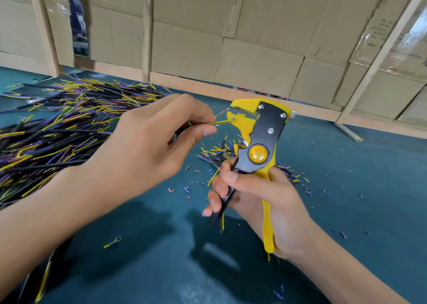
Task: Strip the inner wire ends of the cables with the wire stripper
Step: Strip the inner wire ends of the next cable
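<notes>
My right hand [258, 195] grips the handles of a yellow and black wire stripper [263, 141], held upright with its jaws pointing left. It also holds a black cable [219, 207] against the handle. My left hand [152, 141] pinches a cable whose thin inner wires [223, 121] stick out past my fingertips. A yellow wire end reaches into the stripper's jaws, and a bare copper end points up beside it. Most of this cable is hidden behind my left hand.
A big pile of black cables [60, 123] with yellow, blue and purple inner wires covers the left of the dark green table [346, 188]. A smaller heap [215, 153] lies behind the stripper. Cut insulation bits [187, 189] are scattered around. Cardboard walls [254, 37] stand behind.
</notes>
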Tool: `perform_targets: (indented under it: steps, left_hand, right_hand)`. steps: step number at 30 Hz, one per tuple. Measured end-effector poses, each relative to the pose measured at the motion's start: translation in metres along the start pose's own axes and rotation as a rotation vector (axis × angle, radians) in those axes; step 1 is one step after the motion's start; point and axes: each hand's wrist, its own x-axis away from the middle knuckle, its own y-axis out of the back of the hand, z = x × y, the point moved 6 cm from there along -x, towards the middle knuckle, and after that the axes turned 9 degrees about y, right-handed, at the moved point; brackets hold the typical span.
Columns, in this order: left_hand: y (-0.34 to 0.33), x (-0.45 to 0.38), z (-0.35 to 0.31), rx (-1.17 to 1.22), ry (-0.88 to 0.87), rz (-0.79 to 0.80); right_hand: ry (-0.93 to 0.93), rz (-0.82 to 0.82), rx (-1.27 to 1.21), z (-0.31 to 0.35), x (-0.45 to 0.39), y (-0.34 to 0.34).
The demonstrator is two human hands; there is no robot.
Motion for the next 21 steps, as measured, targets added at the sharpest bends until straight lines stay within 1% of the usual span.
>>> perform_targets:
  steps: [3,7,10,16,19,21]
  left_hand:
    - [-0.002,0.002,-0.002,0.007,0.007,0.027]
    - [-0.004,0.003,-0.005,0.017,-0.003,0.052]
    - [-0.008,0.005,-0.008,0.035,-0.014,0.111]
    - [-0.018,0.009,-0.011,0.056,0.04,0.26]
    - [-0.022,0.011,-0.01,0.113,0.094,0.294]
    - [-0.025,0.012,-0.01,0.134,0.112,0.314]
  right_hand:
    - [0.083,-0.052,0.047,0.001,0.001,0.003]
    - [0.217,-0.237,0.107,0.009,0.001,0.015]
    - [0.265,-0.314,0.194,0.017,0.001,0.024]
    - [0.288,-0.332,0.227,0.019,0.001,0.028]
    - [0.305,-0.345,0.27,0.022,0.001,0.031]
    - [0.307,-0.322,0.263,0.023,0.001,0.032]
